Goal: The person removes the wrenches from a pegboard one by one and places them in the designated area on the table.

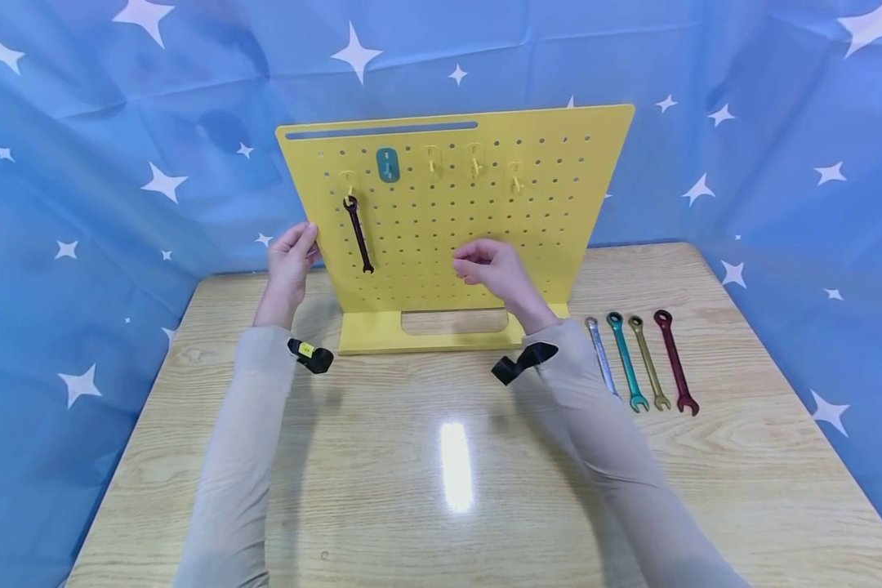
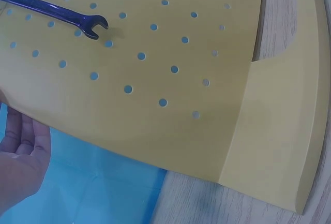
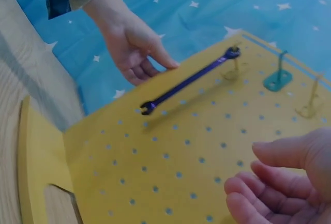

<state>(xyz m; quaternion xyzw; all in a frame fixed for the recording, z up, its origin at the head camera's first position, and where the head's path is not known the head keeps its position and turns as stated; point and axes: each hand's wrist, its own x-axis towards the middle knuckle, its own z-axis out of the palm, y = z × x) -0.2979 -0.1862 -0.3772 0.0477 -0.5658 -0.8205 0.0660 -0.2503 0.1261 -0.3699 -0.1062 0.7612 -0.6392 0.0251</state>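
A yellow pegboard (image 1: 441,220) stands upright on its base at the back of the table. By its left edge my left hand (image 1: 290,260) grips it, thumb at the front and fingers curled behind. From the leftmost yellow hook hangs a dark purple combination wrench (image 1: 358,235), tilted slightly, its open end down. My right hand (image 1: 488,269) hovers before the middle of the board, fingers loosely bent with nothing between them. The right wrist view shows this hand (image 3: 289,177) apart from the wrench, near a teal hook (image 3: 279,79).
Right of the board, a silver wrench (image 1: 600,355), a teal wrench (image 1: 627,359), a gold wrench (image 1: 649,362) and a red wrench (image 1: 675,362) lie side by side on the wooden table (image 1: 382,457). More yellow hooks (image 1: 475,163) line the board's upper part. A blue starred curtain (image 1: 750,106) hangs behind.
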